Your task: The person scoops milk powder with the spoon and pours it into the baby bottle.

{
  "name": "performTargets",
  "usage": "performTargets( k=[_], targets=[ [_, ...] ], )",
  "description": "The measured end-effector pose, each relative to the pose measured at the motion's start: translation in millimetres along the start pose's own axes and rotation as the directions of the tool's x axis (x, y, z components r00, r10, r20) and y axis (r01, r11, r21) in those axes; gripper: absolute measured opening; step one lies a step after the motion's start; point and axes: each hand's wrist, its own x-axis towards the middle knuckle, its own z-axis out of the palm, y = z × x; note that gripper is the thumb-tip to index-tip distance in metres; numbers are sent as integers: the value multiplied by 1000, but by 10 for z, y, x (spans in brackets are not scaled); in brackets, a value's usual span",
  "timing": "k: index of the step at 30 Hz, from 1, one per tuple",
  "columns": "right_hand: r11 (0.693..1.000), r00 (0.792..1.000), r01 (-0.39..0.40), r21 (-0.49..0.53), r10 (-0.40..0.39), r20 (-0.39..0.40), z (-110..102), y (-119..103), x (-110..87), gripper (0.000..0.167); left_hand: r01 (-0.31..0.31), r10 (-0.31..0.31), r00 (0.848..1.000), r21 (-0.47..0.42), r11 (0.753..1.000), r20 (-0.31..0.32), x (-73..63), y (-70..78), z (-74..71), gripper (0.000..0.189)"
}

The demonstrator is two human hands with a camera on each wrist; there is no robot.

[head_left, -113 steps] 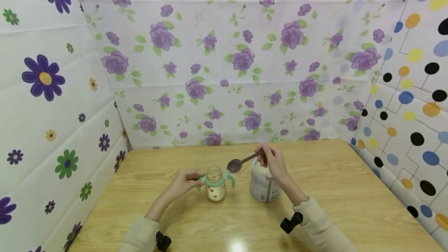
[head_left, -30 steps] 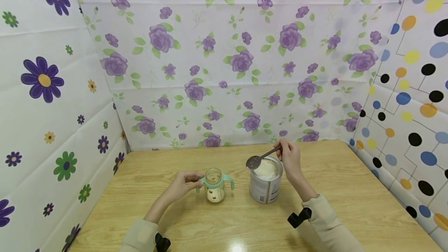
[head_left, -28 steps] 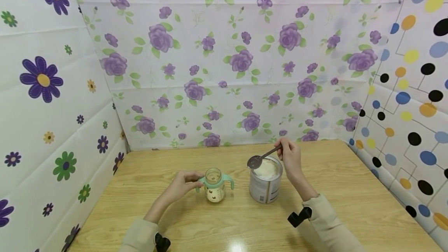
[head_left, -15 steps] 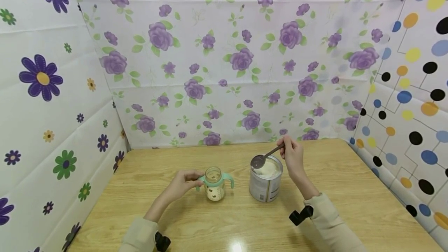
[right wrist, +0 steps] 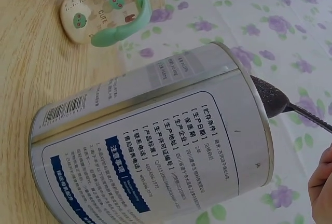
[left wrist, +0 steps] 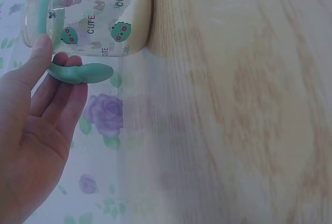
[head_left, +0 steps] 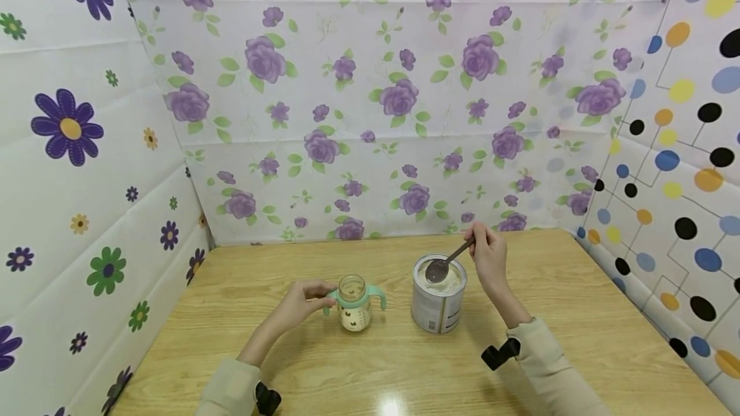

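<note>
A clear baby bottle [head_left: 354, 314] with a mint-green two-handled collar stands uncapped on the table, pale powder in its bottom. My left hand [head_left: 300, 303] pinches its left handle [left wrist: 83, 72] between thumb and fingers. To the right is an open milk powder tin [head_left: 436, 307], cream-coloured powder inside. My right hand [head_left: 489, 259] holds a dark spoon [head_left: 437, 271] by the end of its handle, the bowl over the tin's mouth. In the right wrist view the spoon's bowl [right wrist: 271, 97] is partly hidden behind the tin's rim, and only some fingers [right wrist: 321, 182] show.
The wooden table [head_left: 358, 377] runs back to a curtain with purple roses [head_left: 399, 101]. Flowered cloth [head_left: 75, 210] hangs on the left and dotted cloth [head_left: 682, 178] on the right. Each wrist wears a black camera mount [head_left: 500, 354].
The right hand has carried the spoon from beside the bottle rightward to the tin, and its bowl has moved from the tin's left rim to over the powder. The left hand stays on the bottle's handle.
</note>
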Motion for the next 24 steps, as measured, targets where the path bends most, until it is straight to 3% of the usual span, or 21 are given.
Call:
performTargets(
  k=[4,8,16,24],
  targets=[
    [998,998,54,-43,-54,12,14,-134,-50,44,5,-5,1000,0,1000,0,1,0,0,33],
    [980,988,156,-122,-154,29,32,-261,-110,42,14,-14,1000,-2,1000,1,4,1,4,33],
    [901,927,374,-221,-370,62,46,-221,-123,36,16,-16,1000,15,1000,-4,-1,-11,7,32],
    [858,892,449,-249,-447,68,53,-229,-113,35,11,-11,1000,8,1000,-6,-1,-7,3,33]
  ],
)
